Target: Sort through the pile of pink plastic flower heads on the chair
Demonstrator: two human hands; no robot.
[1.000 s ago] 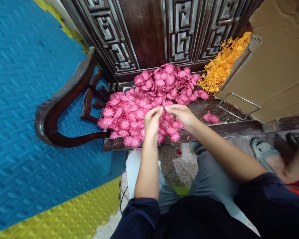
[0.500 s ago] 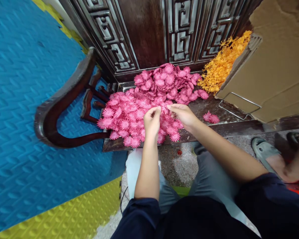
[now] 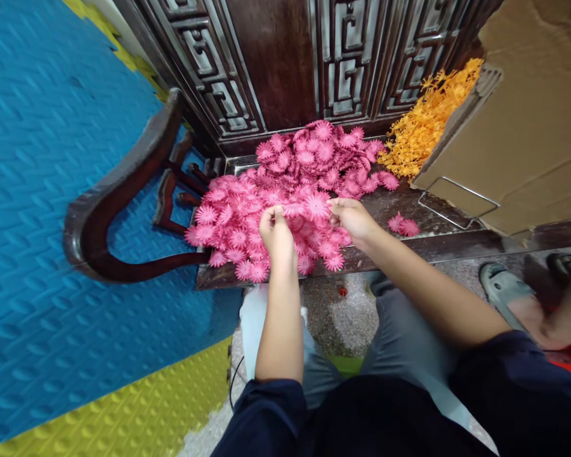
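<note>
My left hand [image 3: 276,233] is closed in a pinch on the edge of a pink artificial flower [image 3: 294,210], seen nearly side-on. Across from it, my right hand [image 3: 353,221] pinches another pink flower [image 3: 316,206], whose round, spiky face shows. The two flowers are close together between my fingertips; I cannot tell whether they are joined. Both hands are over a large heap of pink flowers [image 3: 238,216] spread along a dark wooden bench seat [image 3: 383,206].
A curved wooden armrest [image 3: 99,190] stands left, over blue matting [image 3: 28,254]. Orange flower pieces [image 3: 423,127] lie beside a large cardboard box [image 3: 528,139] with a wire loop [image 3: 457,203]. Two pink flowers [image 3: 403,225] lie apart. Another person's sandalled foot [image 3: 509,292] is at right.
My left hand has moved a little left, away from my right hand. Two pink flowers now show clearly between the fingertips. My right hand has barely moved.
</note>
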